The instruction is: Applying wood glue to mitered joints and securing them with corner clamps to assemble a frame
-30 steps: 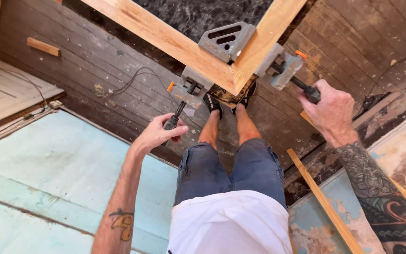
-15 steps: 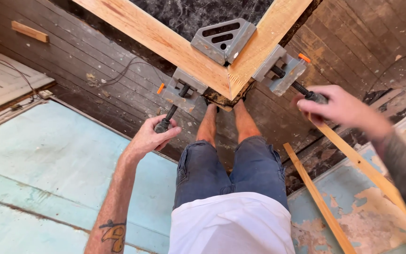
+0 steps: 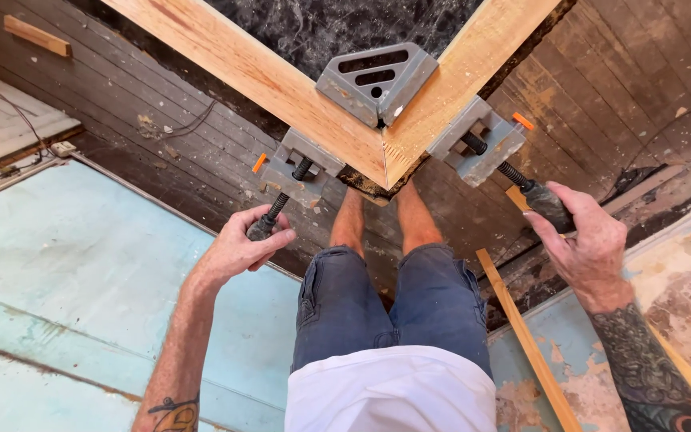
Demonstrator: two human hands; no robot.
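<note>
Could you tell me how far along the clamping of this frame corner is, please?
Done: the mitred boards meet at the corner, inside the grey corner clamp. In hand: left hand and right hand each grip a screw handle. Left: I can't tell whether the screws are fully tight.

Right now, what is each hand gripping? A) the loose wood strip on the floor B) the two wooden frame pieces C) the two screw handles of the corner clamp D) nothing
C: the left hand wraps the left screw handle, and the right hand wraps the right screw handle of the grey corner clamp on the mitred wooden frame.

Corner clamp on frame joint, btwn hands
</note>
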